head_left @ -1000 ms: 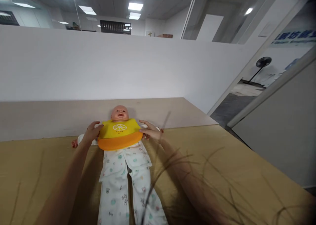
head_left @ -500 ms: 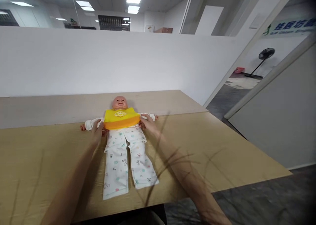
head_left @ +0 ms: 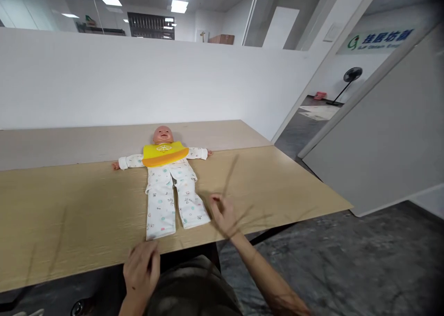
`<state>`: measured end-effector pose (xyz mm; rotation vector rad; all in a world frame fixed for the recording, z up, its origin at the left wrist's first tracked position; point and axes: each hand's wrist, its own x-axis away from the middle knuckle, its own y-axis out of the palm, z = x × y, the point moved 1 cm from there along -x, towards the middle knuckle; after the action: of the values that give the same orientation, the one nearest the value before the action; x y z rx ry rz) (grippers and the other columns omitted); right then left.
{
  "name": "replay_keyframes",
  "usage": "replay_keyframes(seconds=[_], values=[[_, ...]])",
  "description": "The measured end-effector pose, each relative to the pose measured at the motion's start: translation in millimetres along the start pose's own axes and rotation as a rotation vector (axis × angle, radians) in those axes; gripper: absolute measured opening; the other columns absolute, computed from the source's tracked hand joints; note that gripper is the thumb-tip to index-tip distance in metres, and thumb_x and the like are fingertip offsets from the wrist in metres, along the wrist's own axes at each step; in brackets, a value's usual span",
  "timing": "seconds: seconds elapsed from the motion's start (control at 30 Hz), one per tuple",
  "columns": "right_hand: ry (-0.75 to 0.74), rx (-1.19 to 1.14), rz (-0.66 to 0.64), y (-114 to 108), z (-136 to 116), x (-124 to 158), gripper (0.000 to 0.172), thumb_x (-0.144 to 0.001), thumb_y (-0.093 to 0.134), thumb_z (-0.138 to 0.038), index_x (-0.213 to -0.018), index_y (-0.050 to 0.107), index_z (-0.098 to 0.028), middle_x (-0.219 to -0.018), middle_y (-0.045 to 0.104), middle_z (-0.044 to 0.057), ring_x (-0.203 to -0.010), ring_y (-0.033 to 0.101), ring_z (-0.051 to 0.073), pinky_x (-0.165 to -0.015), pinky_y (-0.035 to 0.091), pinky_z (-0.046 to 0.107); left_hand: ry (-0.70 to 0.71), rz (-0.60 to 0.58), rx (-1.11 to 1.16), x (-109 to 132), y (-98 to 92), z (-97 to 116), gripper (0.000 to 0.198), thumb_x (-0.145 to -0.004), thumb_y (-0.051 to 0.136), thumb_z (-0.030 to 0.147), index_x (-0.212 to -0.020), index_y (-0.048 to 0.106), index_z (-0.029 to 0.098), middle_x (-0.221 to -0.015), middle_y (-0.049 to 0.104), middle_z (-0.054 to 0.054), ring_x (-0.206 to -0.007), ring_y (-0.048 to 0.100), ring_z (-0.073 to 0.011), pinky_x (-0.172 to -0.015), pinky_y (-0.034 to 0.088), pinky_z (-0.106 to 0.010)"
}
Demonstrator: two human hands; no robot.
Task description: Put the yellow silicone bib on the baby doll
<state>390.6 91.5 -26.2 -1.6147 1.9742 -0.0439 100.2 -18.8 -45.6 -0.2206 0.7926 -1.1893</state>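
A baby doll lies on its back on the table with its arms spread out. It wears white patterned pajamas, and a yellow bib with an orange lower pocket covers its chest. My left hand is at the table's front edge below the trouser legs, empty, fingers loosely bent and the thumb apart. Just right of the trouser cuff is my right hand, also empty, its fingers loosely curled with a gap at the thumb. Neither hand touches the doll or the bib.
The wooden table ends close in front of my body. Behind it stands a white partition wall with glass above. On the right are a grey panel and a doorway showing a black standing fan.
Both hands have let go of the bib's sides and drawn back toward me, the left to the table edge, the right beside the trouser leg. The bib lies flat. The view has shifted.
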Motion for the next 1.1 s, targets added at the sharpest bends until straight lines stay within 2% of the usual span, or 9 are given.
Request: replay_keyframes(seconds=[0.07, 0.13, 0.17, 0.23, 0.37, 0.53, 0.73, 0.93, 1.1], values=[[-0.186, 0.141, 0.028, -1.6, -9.8, 36.5, 0.022, -0.097, 0.047, -0.026, -0.096, 0.068, -0.02, -0.095, 0.071, 0.009, -0.093, 0.066, 0.024, -0.088, 0.05, 0.041, 0.282, 0.086, -0.151, 26.3, 10.2, 5.4, 0.024, -0.088, 0.059, 0.019, -0.101, 0.077, 0.026, -0.098, 0.08, -0.008, -0.093, 0.075, -0.0263, -0.094, 0.05, -0.042], [-0.425, 0.241, 0.014, 4.5, -19.6, 66.6, 0.023, -0.093, 0.049, -0.018, -0.099, 0.07, -0.021, -0.095, 0.073, 0.008, -0.092, 0.068, 0.023, -0.085, 0.05, 0.041, 0.419, 0.083, -0.271, 35.0, 20.9, 8.6, 0.034, -0.087, 0.06, 0.014, -0.115, 0.075, 0.026, -0.113, 0.078, -0.009, -0.103, 0.074, -0.0265, -0.102, 0.044, -0.042], [-0.499, 0.285, -0.015, 9.7, -23.6, 77.9, 0.027, -0.091, 0.048, -0.015, -0.106, 0.07, -0.021, -0.101, 0.074, 0.009, -0.097, 0.068, 0.023, -0.088, 0.05, 0.042, 0.435, 0.075, -0.318, 34.3, 25.1, 9.6, 0.039, -0.087, 0.06, 0.013, -0.121, 0.073, 0.025, -0.12, 0.076, -0.01, -0.108, 0.072, -0.0272, -0.107, 0.04, -0.044], [-0.547, 0.364, -0.049, 21.3, -29.7, 92.3, 0.038, -0.091, 0.046, -0.012, -0.12, 0.068, -0.02, -0.115, 0.073, 0.01, -0.11, 0.067, 0.023, -0.098, 0.048, 0.043, 0.383, 0.08, -0.372, 27.6, 30.1, 10.8, 0.043, -0.088, 0.06, 0.016, -0.129, 0.07, 0.024, -0.127, 0.073, -0.013, -0.113, 0.07, -0.0294, -0.114, 0.033, -0.048], [-0.496, 0.497, -0.025, 38.2, -36.9, 99.0, 0.042, -0.094, 0.044, -0.014, -0.131, 0.064, -0.018, -0.134, 0.065, 0.012, -0.128, 0.057, 0.025, -0.111, 0.038, 0.048, 0.211, 0.07, -0.358, 15.0, 34.1, 13.8, 0.044, -0.09, 0.06, 0.023, -0.133, 0.067, 0.023, -0.13, 0.071, -0.016, -0.12, 0.065, -0.0336, -0.119, 0.024, -0.057], [-0.427, 0.581, -0.016, 46.6, -45.2, 100.4, 0.039, -0.097, 0.046, -0.021, -0.132, 0.065, -0.021, -0.143, 0.059, 0.01, -0.133, 0.047, 0.031, -0.112, 0.033, 0.055, 0.193, 0.013, -0.503, 11.9, 39.1, 19.1, 0.037, -0.09, 0.059, 0.028, -0.122, 0.074, 0.022, -0.125, 0.072, -0.017, -0.118, 0.062, -0.0392, -0.121, 0.013, -0.068], [-0.328, 0.579, -0.044, 50.8, -53.5, 101.2, 0.037, -0.098, 0.048, -0.026, -0.13, 0.066, -0.02, -0.141, 0.054, 0.014, -0.128, 0.048, 0.031, -0.109, 0.036, 0.055, 0.206, -0.017, -0.567, 6.5, 37.3, 27.4, 0.034, -0.088, 0.06, 0.028, -0.118, 0.077, 0.025, -0.121, 0.074, -0.015, -0.113, 0.061, -0.0375, -0.12, 0.015, -0.069], [-0.316, 0.595, -0.083, 46.5, -56.5, 93.2, 0.04, -0.097, 0.051, -0.03, -0.133, 0.064, -0.016, -0.139, 0.055, 0.017, -0.127, 0.047, 0.033, -0.108, 0.039, 0.053, 0.181, -0.047, -0.574, -4.0, 32.6, 39.2, 0.03, -0.09, 0.057, 0.032, -0.111, 0.078, 0.025, -0.113, 0.075, -0.017, -0.105, 0.065, -0.0365, -0.119, 0.011, -0.07], [-0.302, 0.638, -0.16, 42.9, -62.8, 82.7, 0.037, -0.097, 0.055, -0.032, -0.128, 0.065, -0.017, -0.132, 0.059, 0.015, -0.121, 0.05, 0.033, -0.109, 0.037, 0.056, 0.15, -0.101, -0.555, -11.9, 33.1, 42.2, 0.028, -0.089, 0.061, 0.033, -0.108, 0.079, 0.024, -0.113, 0.075, -0.018, -0.107, 0.064, -0.0383, -0.117, 0.017, -0.069]])
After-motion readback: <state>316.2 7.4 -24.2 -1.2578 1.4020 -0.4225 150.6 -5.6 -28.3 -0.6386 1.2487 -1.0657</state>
